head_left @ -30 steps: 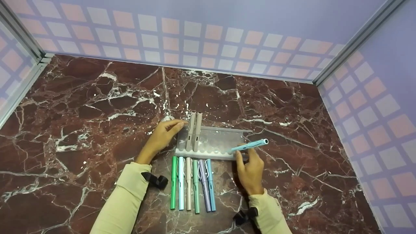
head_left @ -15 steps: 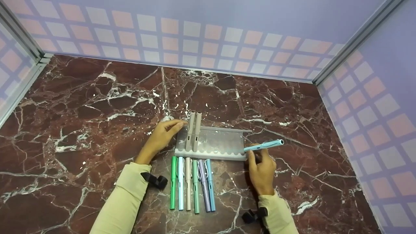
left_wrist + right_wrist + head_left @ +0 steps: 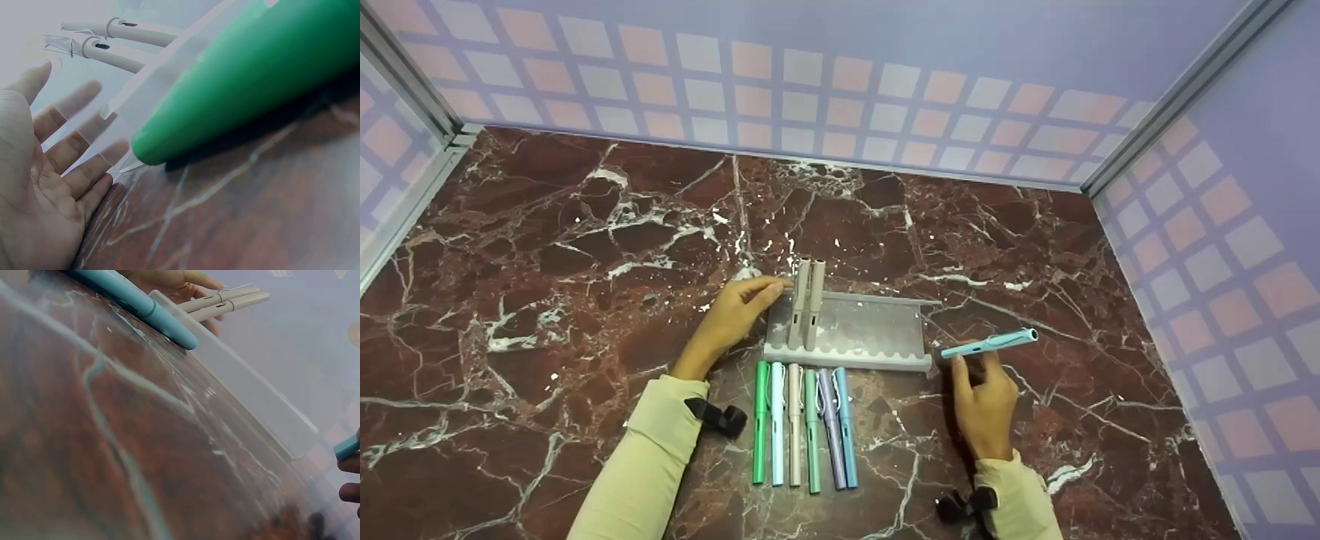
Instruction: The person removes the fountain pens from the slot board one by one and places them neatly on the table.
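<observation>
In the head view, my right hand pinches a light blue pen just off the right end of a clear pen stand. Only the end of that pen shows in the right wrist view. Two beige pens lean side by side in the stand's left part, against its scalloped front strip. At the stand's left end rests my left hand. Its fingers look fairly straight in the left wrist view, with their tips seen through the clear plastic.
Several capped pens lie in a row in front of the stand, from a green pen on the left to a purple pen and a blue pen on the right. Patterned panels enclose the marbled table.
My right hand has moved right with the light blue pen, from over the stand's right end to beside it. My left hand and the row of pens have stayed put.
</observation>
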Motion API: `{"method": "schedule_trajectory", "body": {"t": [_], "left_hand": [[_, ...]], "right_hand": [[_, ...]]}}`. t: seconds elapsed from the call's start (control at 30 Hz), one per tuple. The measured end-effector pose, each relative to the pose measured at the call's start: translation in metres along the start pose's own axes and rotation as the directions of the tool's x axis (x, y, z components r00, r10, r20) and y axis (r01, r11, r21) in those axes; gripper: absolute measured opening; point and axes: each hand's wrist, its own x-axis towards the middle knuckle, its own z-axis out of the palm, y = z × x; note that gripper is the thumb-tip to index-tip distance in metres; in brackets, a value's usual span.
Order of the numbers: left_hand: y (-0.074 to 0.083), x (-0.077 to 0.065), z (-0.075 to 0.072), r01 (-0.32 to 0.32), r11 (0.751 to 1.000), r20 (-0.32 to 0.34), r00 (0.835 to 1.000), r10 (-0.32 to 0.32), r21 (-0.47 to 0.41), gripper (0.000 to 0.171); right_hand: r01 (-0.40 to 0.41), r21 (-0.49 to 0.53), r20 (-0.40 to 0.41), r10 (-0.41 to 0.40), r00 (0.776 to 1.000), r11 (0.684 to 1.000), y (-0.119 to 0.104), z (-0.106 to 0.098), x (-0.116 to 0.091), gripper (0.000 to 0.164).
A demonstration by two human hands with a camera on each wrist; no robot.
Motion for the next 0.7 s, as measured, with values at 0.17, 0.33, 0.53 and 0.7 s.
{"method": "schedule_trajectory", "body": {"t": [0.17,0.33,0.53,0.7], "left_hand": [[0.0,-0.001,0.0,0.009,1.0,-0.001,1.0,-0.009,0.008,0.03],[0.0,-0.001,-0.001,0.006,1.0,-0.005,1.0,-0.006,0.021,0.03],[0.001,-0.001,-0.001,0.012,0.999,-0.007,1.0,-0.012,0.039,0.031],[0.0,-0.001,-0.001,0.003,0.999,-0.003,1.0,-0.003,0.042,0.031]], "right_hand": [[0.014,-0.018,0.002,-0.014,1.0,1.0,0.001,-0.003,-0.002,0.017],[0.018,-0.036,0.006,-0.018,1.0,0.999,0.001,-0.006,-0.005,0.016],[0.004,-0.039,0.023,-0.003,1.0,0.999,-0.001,-0.009,-0.009,0.01],[-0.017,-0.03,0.043,0.018,0.999,0.999,-0.002,-0.012,-0.012,0.008]]}}
